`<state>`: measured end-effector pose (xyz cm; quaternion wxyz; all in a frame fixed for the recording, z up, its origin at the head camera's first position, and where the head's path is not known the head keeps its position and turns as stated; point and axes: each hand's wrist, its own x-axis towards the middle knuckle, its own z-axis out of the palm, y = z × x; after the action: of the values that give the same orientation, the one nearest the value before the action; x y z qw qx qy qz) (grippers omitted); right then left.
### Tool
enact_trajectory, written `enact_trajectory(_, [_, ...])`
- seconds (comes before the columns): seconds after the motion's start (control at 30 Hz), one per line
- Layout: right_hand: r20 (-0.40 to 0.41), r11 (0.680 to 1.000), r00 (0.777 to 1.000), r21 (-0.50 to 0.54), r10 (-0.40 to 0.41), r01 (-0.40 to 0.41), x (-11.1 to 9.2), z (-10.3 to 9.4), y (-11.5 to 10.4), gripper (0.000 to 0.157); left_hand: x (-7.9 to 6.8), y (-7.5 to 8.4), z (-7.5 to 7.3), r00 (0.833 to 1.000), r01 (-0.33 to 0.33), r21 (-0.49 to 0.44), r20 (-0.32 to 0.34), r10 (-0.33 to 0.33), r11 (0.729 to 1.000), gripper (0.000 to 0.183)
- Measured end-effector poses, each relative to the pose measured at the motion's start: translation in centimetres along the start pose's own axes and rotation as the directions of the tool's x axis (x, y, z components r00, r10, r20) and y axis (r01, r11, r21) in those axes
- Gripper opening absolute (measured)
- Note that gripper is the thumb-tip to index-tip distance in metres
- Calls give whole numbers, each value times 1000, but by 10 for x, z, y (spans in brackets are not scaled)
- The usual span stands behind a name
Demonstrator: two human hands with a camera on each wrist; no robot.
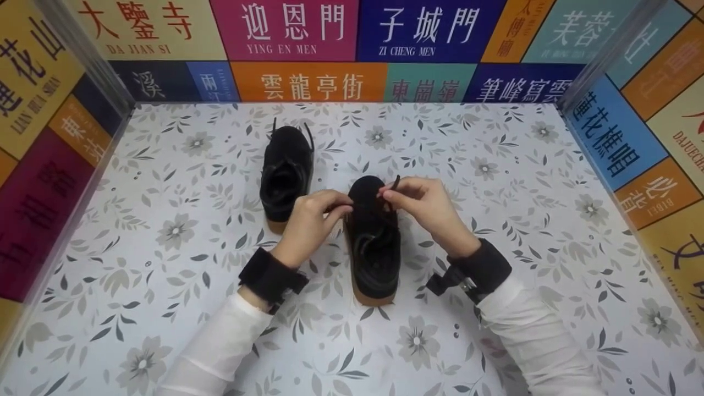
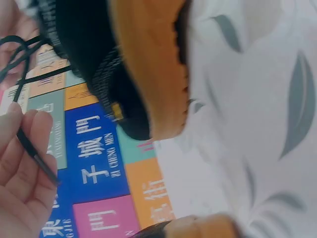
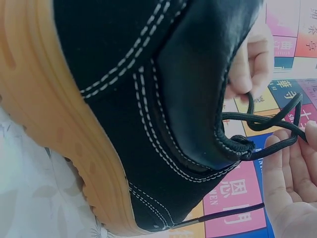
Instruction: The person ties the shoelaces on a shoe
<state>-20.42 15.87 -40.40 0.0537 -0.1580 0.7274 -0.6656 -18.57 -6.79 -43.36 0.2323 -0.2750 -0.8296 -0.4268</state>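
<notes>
A black shoe (image 1: 367, 192) with a tan sole stands in front of the person, toe pointing away. Its black shoelace (image 3: 290, 119) forms crossed loops above the opening in the right wrist view. On the shoe's left side, the left hand (image 1: 314, 223) pinches a lace between thumb and fingers; in the left wrist view the lace's tip hangs past the fingers (image 2: 42, 126). Over the shoe's right side, the right hand (image 1: 429, 206) pinches another part of the lace, with an end sticking up above the fingertips. White stitching runs along the shoe's side.
A second black shoe (image 1: 289, 144) stands to the left and farther back, two lace ends splayed at its toe. Both rest on a white tabletop (image 1: 220, 341) with grey leaf patterns. Colourful panels (image 1: 297, 30) with Chinese lettering wall the back and sides.
</notes>
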Motion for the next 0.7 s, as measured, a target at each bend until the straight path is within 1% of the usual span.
enact_trajectory(0.17, [-6,1000,1000,8,13,-13,-1,-1,0,19,-4,5,-17,998,27,26,-51,-26,999,8])
enact_trajectory(0.3, [-13,1000,1000,22,9,-9,-3,-2,0,19,-10,5,-28,996,68,58,-69,-64,996,6])
enact_trajectory(0.47, [-20,1000,1000,16,-1,1,-3,-3,2,19,-19,2,-39,991,123,66,-67,-119,990,5])
enact_trajectory(0.6, [-25,999,1000,41,-8,9,-4,-3,5,20,-26,-3,-47,984,171,47,-57,-168,984,5])
enact_trajectory(0.7, [-26,998,1000,62,-9,11,-5,-3,7,19,-32,-7,-52,977,210,44,-36,-208,977,6])
